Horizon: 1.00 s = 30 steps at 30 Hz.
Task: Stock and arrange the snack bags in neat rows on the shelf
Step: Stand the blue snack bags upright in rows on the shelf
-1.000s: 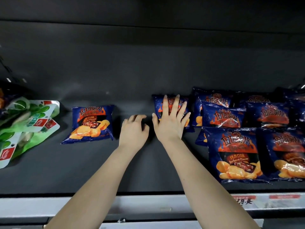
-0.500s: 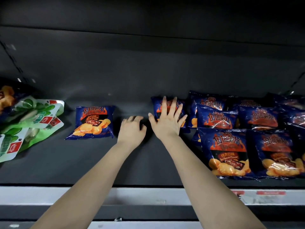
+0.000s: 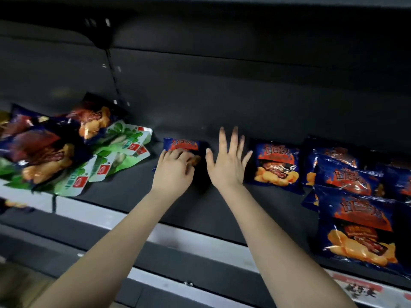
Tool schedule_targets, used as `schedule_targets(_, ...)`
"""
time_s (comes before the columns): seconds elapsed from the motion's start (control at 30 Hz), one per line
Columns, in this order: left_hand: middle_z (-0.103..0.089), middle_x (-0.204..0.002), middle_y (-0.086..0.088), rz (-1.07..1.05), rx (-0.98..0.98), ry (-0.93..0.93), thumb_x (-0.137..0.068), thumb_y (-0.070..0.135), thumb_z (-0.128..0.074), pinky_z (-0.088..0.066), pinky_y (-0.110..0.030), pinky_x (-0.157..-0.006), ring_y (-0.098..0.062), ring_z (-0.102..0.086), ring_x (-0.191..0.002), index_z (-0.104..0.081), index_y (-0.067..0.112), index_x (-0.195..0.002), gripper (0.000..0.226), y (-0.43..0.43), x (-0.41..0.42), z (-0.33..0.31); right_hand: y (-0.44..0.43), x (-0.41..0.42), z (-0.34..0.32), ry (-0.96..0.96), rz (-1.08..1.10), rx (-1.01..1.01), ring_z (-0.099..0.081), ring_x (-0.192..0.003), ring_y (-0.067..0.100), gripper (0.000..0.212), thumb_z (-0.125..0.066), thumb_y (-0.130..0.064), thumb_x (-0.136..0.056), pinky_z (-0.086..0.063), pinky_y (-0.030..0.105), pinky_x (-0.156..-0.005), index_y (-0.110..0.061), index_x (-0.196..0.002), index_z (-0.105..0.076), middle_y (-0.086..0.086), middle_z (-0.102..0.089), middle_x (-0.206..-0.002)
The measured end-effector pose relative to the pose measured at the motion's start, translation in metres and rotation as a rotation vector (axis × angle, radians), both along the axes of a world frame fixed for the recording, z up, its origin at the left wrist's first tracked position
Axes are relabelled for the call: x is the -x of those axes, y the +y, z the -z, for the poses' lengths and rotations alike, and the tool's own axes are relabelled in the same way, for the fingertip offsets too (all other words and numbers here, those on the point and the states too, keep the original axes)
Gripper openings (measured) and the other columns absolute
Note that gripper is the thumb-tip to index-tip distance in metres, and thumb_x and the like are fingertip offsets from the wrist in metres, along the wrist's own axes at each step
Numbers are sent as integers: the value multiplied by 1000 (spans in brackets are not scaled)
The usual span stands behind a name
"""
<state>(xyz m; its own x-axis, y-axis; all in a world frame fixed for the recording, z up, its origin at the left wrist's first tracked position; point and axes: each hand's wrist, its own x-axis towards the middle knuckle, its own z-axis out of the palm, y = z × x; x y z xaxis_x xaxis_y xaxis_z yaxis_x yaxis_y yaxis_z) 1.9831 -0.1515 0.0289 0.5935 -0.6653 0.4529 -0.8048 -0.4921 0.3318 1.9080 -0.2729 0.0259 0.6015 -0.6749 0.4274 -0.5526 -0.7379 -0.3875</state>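
Nearest on the right, a blue snack bag [image 3: 355,230] lies flat at the front of the dark shelf [image 3: 124,192], with more blue bags behind it. Farther in, the left hand [image 3: 173,172] grips a lone blue bag [image 3: 182,145] with curled fingers. Just right of it, the right hand [image 3: 226,167] is spread open, holding nothing. Green bags [image 3: 115,156] lie far left.

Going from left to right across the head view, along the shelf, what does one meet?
Dark bag pile, green bags, left hand gripping a small blue bag, right hand, single blue bag, stacked blue bags.
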Motion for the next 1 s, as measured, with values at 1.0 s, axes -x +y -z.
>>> schedule_targets(1.0,-45,-140,2,-277,-303,117,-94,36,-41,-22,-34,-111,-20,-34,-134,-47,23,-133,42,88,-36,36,55,-74,15,381,-210,-79,2,-143,42,66,-39,-72,-85,-28,59,-102,-44,-143,-25,3,-2,-159)
